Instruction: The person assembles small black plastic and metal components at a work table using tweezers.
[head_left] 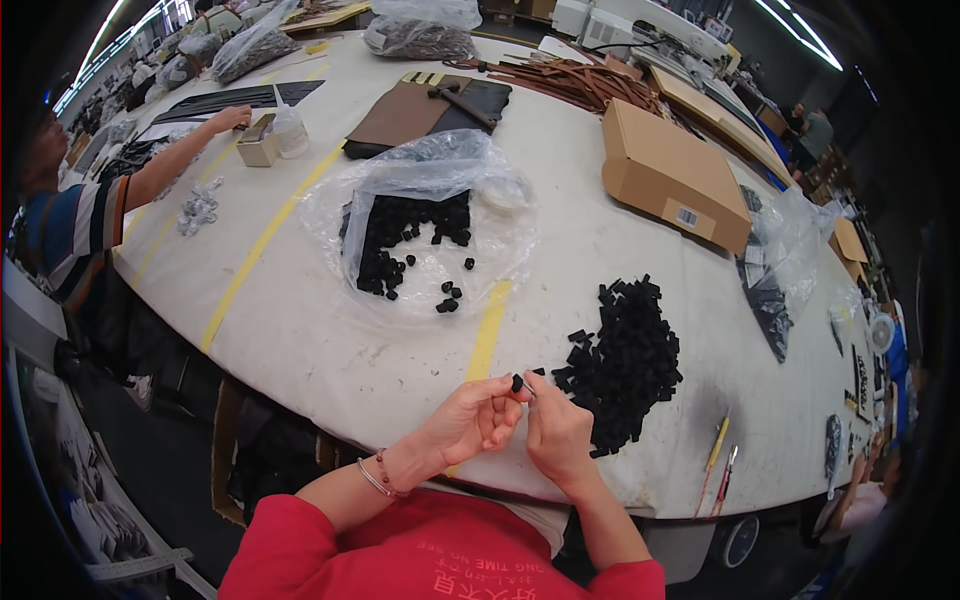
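Over the near edge of the table, my left hand (478,415) pinches a small black piece (517,383) between thumb and fingertips, its other fingers loosely curled. My right hand (558,430) is closed close beside it. A thin metal-looking tool (530,388) shows at the right fingertips and meets the black piece; its kind is too small to tell. Just beyond my right hand spreads a heap of small black pieces (630,350). Further off to the left lies an open clear plastic bag (505,190), with many rounder black pieces (385,235) in and on it.
A yellow-handled tool (717,443) and a red-handled tool (725,480) lie at right. Beyond are a cardboard box (670,175), brown strips (570,85) and a hammer (463,103) on dark sheets. At left, a co-worker's hand (232,118) is by a small box (258,145) and a bottle (290,130).
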